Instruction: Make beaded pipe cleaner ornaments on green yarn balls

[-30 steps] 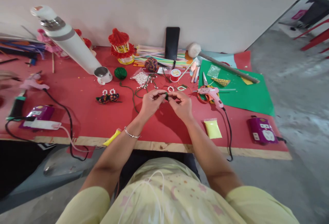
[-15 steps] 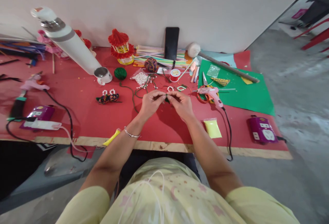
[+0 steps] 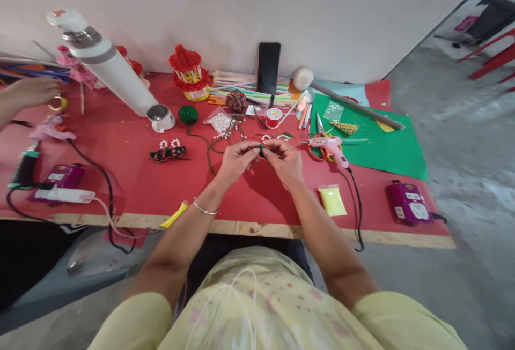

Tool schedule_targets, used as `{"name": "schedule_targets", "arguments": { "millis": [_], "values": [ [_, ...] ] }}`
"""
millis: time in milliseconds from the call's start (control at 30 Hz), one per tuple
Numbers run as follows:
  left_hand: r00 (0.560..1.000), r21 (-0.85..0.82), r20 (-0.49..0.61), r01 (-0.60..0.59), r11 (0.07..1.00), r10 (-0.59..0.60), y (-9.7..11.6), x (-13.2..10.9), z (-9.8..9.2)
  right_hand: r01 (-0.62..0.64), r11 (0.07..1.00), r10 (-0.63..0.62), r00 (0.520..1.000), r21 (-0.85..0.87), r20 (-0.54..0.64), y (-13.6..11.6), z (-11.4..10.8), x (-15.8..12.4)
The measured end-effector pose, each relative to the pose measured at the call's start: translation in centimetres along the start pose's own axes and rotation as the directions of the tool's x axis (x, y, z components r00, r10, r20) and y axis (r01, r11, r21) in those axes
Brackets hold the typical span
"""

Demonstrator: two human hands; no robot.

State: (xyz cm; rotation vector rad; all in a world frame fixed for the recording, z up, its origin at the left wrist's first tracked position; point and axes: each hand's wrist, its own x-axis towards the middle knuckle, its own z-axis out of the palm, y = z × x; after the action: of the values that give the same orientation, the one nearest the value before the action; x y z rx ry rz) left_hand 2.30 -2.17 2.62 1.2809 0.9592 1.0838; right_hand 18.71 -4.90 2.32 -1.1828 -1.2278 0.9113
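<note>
From my end, I have both hands over the middle of the bench (image 3: 132, 184), a little nearer its front edge than its back. The left hand (image 3: 236, 163) and the right hand (image 3: 286, 163) share a small green piece (image 3: 261, 150); each grip is closed on it, thumb against finger, and the fingertips hide most of its shape. Left of my left hand, a green strand (image 3: 208, 151) curves across the bench by a green yarn ball (image 3: 188, 114). Beyond my hands, toward the back edge, I see white beads (image 3: 220, 121) and a red spool (image 3: 274, 118). To the right, a pink glue gun (image 3: 330, 146) lies over scissors (image 3: 318, 153), partly on a green sheet (image 3: 396, 151). A yellow packet (image 3: 333, 201) sits near the front edge, and a purple socket box (image 3: 410, 202) by the front right corner. Another person's hand (image 3: 40, 91) reaches in over the left end.
</note>
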Motion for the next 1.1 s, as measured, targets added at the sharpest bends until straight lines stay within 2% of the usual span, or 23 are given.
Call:
{"name": "schedule_targets", "arguments": {
  "millis": [133, 233, 367, 533, 733, 833, 967, 1100],
  "values": [
    [0.999, 0.017, -0.036, -0.029, 0.999, 0.030, 0.14, 0.01, 0.00, 0.086, 0.991, -0.087, 0.996, -0.104, -0.004, -0.37, 0.12, -0.38],
    [0.999, 0.032, -0.009, -0.051, 0.998, 0.051, 0.24, 0.10, 0.00, 0.109, 0.981, -0.112, 0.994, -0.159, -0.013, -0.57, 0.22, -0.55],
    [0.998, 0.049, 0.025, -0.061, 0.997, 0.059, 0.23, 0.18, 0.10, 0.107, 0.983, -0.112, 0.993, -0.151, -0.025, -0.56, 0.30, -0.60],
    [0.998, 0.093, -0.002, -0.067, 0.993, 0.068, 0.13, 0.15, 0.11, 0.111, 0.982, -0.115, 0.993, -0.153, -0.022, -0.70, 0.15, -0.63],
    [0.999, 0.113, -0.008, -0.042, 0.993, 0.043, -0.19, 0.35, -0.11, 0.008, 0.999, -0.004, 0.996, -0.051, 0.086, -0.60, -0.33, -0.39],
    [0.999, 0.099, -0.034, -0.034, 0.995, 0.037, -0.34, 0.51, -0.17, 0.023, 0.998, -0.017, 0.995, -0.065, 0.095, -0.30, -0.33, -0.26],
    [0.990, 0.101, -0.100, -0.091, 0.991, 0.101, -0.09, 0.48, -0.20, 0.041, 0.997, -0.036, 0.996, -0.065, 0.083, -0.10, -0.21, -0.23],
    [0.997, 0.074, -0.042, -0.062, 0.995, 0.066, 0.39, 0.16, -0.20, 0.084, 0.985, -0.069, 0.993, -0.149, 0.098, -0.30, -0.26, -0.23]
  ]
}}
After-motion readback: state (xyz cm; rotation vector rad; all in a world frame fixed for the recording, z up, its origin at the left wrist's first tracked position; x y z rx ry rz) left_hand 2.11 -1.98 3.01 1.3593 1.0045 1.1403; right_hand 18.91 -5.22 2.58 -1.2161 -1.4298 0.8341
